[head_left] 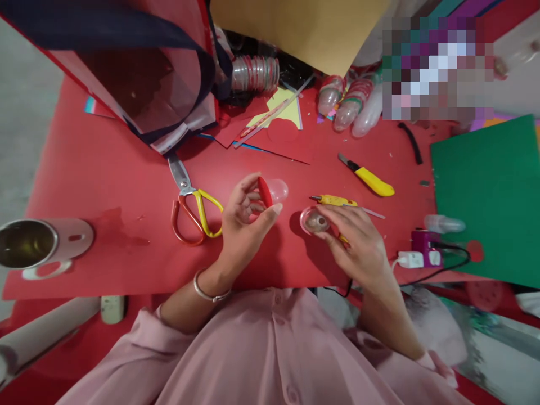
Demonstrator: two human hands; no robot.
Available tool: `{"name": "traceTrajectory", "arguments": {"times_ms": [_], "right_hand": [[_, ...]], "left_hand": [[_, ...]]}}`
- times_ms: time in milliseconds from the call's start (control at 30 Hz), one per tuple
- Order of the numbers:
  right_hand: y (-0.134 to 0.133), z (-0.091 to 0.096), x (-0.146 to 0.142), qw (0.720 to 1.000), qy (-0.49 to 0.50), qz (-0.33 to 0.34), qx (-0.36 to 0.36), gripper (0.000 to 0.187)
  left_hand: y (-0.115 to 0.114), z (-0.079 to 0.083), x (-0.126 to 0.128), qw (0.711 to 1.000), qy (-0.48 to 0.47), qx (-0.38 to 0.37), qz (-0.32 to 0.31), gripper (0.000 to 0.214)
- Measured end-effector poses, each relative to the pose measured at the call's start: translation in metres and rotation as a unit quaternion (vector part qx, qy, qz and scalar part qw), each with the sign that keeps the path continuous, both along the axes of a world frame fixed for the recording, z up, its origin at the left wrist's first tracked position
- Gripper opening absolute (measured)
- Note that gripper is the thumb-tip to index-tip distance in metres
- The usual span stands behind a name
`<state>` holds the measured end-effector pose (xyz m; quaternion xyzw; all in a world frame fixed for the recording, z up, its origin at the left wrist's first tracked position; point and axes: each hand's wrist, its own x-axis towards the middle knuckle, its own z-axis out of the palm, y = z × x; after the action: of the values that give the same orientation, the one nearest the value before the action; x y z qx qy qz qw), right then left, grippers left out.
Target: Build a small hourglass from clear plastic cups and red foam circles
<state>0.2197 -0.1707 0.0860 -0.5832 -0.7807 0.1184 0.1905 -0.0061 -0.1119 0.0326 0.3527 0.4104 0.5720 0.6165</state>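
My left hand (244, 222) is closed on a clear plastic bottle top with a red disc (272, 192) stuck on it, held just above the red table (105, 185). My right hand (358, 242) grips a yellow glue gun (333, 200) whose nozzle points left, and its fingers also touch a second clear plastic cup piece (314, 220) resting on the table between the two hands. A silver bangle sits on my left wrist.
Red-and-yellow scissors (192, 205) lie left of my left hand. A yellow utility knife (369, 177) lies beyond the glue gun. Cut bottle pieces (350, 104), paper scraps, a red bag (147, 73), a green sheet (489, 191), a steel mug (27, 244) and a plug with cable (422, 256) surround the work area.
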Motion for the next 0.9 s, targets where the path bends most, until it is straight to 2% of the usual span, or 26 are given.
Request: {"name": "traceTrajectory", "arguments": {"times_ms": [167, 500, 900], "right_hand": [[0.003, -0.002, 0.001, 0.999, 0.005, 0.031, -0.005, 0.044], [-0.007, 0.012, 0.001, 1.000, 0.023, 0.013, 0.011, 0.043], [-0.013, 0.002, 0.003, 0.998, 0.044, -0.003, 0.041, 0.032]], "left_hand": [[-0.002, 0.006, -0.002, 1.000, -0.001, 0.002, 0.007, 0.058], [-0.004, 0.005, 0.000, 1.000, 0.008, 0.002, 0.008, 0.061], [-0.004, 0.007, -0.001, 1.000, 0.016, -0.002, 0.000, 0.061]]}}
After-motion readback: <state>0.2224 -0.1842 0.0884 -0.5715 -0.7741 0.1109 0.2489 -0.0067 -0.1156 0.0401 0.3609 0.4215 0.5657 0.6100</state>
